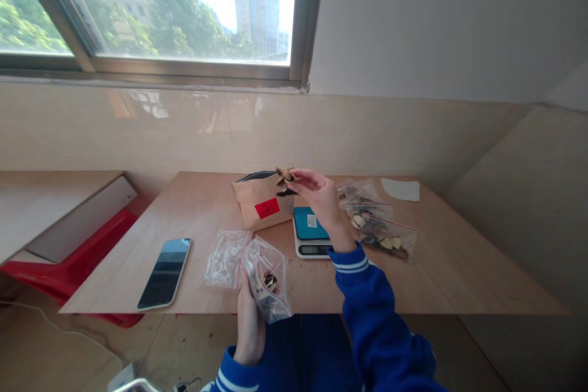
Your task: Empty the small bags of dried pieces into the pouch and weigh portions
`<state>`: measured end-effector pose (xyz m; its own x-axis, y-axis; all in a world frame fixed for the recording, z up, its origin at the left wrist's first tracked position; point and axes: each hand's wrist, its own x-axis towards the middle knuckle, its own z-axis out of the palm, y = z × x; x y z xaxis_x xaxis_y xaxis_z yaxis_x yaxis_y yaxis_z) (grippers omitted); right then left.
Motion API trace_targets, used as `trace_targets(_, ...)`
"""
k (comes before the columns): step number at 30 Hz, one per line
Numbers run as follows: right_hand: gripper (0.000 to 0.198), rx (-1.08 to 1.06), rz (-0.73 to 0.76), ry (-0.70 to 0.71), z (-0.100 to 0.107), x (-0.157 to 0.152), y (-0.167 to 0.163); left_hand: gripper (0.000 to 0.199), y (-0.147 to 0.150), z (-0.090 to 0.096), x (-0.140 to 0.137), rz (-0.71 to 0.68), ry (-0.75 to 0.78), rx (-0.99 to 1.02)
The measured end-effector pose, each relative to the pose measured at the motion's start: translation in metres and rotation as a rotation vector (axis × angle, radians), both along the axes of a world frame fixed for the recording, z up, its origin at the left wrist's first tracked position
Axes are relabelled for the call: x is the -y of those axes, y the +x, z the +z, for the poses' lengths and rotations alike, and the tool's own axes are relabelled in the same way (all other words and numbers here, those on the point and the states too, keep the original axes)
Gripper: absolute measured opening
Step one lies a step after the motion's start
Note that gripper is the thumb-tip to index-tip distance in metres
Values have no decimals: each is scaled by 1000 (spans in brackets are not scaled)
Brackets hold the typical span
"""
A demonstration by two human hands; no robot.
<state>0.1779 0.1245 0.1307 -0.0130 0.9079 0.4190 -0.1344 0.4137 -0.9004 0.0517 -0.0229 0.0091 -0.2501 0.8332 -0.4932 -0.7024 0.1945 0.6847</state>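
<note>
My right hand [316, 195] pinches several dried brown pieces [283, 179], their exact kind unclear, in front of the upper right of a kraft paper bag [248, 202]. That bag stands with its dark mouth open and bears a red label. Close to the table's front edge, my left hand [250, 318] is closed around a clear zip bag [271, 300] with some dark and pale dried bits inside. Partly behind my right forearm sits a kitchen scale [307, 226] with a teal top; its display shows only in part.
Flat clear zip bags [225, 257] lie left of my left hand, and a phone [165, 272] farther left. Filled zip bags [386, 236] and white paper [400, 190] lie on the right. A red stool [101, 239] stands beside the table.
</note>
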Motion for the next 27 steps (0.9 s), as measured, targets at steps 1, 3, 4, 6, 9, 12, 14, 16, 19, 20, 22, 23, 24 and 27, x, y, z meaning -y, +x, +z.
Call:
trace_targets(1, 32, 41, -13, 60, 8, -16, -5, 48, -1, 0, 0, 7, -4, -3)
trace_targets(3, 30, 174, 42, 145, 19, -46, -15, 45, -3, 0, 0, 19, -6, -4)
trace_targets(4, 29, 246, 83, 171, 22, -59, -20, 45, -5, 0, -1, 25, -7, -3)
trace_targets(6, 26, 354, 159, 198, 25, -77, -27, 44, -8, 0, -1, 45, -13, 0)
trace_targets(9, 24, 398, 173, 236, 23, -92, -32, 43, -14, 2, -3, 73, -21, 4)
trace_targets(12, 21, 439, 128, 317, 18, -94, -35, 44, -17, 6, -4, 82, -25, 9)
trace_targets(14, 18, 484, 124, 385, 11, -91, -36, 43, -18, 9, -4, 106, -35, 21)
trace_targets(16, 16, 522, 141, 449, 3, -87, -36, 43, -18, 11, -5, 121, -43, 37)
trace_targets(19, 17, 517, 167, 479, -8, -84, -35, 42, -18, 10, -4, 117, -33, 52)
trace_targets(20, 18, 497, 174, 467, -11, -84, -34, 42, -18, 10, -4, 119, -30, 55)
trace_targets(22, 19, 444, 199, 419, -15, -88, -33, 42, -19, 10, -5, 135, -33, 59)
trace_targets(23, 19, 419, 216, 392, -16, -90, -33, 42, -19, 10, -5, 145, -38, 60)
trace_targets(24, 20, 395, 232, 365, -16, -92, -32, 41, -19, 11, -5, 152, -43, 61)
trace_targets(27, 21, 354, 271, 306, -16, -95, -30, 41, -19, 13, -6, 162, -49, 67)
